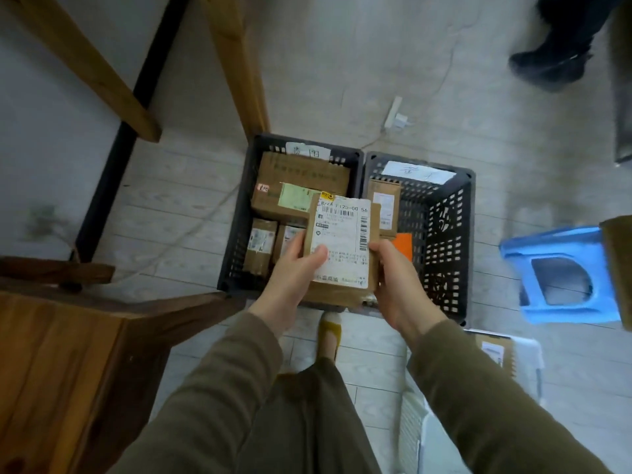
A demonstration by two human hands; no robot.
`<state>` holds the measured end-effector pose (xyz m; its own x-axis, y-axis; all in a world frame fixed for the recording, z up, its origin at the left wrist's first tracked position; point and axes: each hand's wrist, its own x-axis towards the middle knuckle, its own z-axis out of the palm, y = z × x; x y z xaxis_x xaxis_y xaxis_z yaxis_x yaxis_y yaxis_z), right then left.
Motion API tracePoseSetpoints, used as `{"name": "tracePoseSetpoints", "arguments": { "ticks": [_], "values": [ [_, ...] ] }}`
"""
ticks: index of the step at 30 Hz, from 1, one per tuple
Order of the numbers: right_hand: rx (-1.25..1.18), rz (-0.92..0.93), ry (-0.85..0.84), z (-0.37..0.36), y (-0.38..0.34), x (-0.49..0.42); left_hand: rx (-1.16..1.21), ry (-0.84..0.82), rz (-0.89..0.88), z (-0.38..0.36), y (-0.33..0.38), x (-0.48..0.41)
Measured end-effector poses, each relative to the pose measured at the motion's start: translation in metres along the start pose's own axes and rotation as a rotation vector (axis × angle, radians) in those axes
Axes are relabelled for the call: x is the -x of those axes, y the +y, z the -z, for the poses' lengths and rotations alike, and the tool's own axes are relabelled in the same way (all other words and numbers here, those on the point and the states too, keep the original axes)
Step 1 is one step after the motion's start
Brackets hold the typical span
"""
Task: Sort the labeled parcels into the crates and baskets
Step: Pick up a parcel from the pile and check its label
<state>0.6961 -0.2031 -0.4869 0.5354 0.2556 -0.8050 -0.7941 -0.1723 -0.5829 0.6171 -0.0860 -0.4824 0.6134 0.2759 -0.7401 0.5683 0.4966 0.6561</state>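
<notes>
Sleeves [212,388] at bottom of frame, nearest lens. Parcel [342,234] at frame centre, held over inner walls of two black crates. Left hand [294,268] curled round left edge, thumb on label; right hand [396,278] gripping right edge. Left crate [236,234]: several boxes [301,172] inside. Right crate [441,234]: at least one. White basket [410,422] at lower right. Judgement: sorting well underway; this parcel not yet placed; remaining stock out of view.

Matt brown cardboard parcel [343,254] with white paper label [345,230], dark perforated plastic crates [441,234], wooden table [68,364], glossy blue plastic stool [561,271].
</notes>
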Motion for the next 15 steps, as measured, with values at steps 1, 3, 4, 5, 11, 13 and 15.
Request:
{"name": "tracePoseSetpoints", "arguments": {
  "ticks": [1,3,4,5,11,13,15],
  "values": [
    [0.006,-0.017,-0.009,0.003,0.000,-0.010,0.004,0.005,0.016,-0.002,-0.001,-0.009],
    [0.024,-0.050,0.000,0.009,0.001,-0.031,0.014,0.017,0.052,-0.009,-0.003,-0.026],
    [0.036,-0.064,0.004,0.012,0.002,-0.042,0.015,0.022,0.060,-0.011,-0.005,-0.035],
    [0.045,-0.079,0.005,0.014,0.003,-0.052,0.014,0.027,0.067,-0.013,-0.006,-0.044],
    [0.049,-0.143,-0.043,0.022,0.011,-0.098,0.039,0.044,0.133,-0.013,-0.022,-0.087],
    [0.055,-0.159,-0.043,0.020,0.015,-0.109,0.049,0.049,0.153,-0.010,-0.028,-0.099],
    [0.057,-0.178,-0.032,0.016,0.020,-0.119,0.055,0.065,0.175,-0.006,-0.035,-0.111]
  ]
}}
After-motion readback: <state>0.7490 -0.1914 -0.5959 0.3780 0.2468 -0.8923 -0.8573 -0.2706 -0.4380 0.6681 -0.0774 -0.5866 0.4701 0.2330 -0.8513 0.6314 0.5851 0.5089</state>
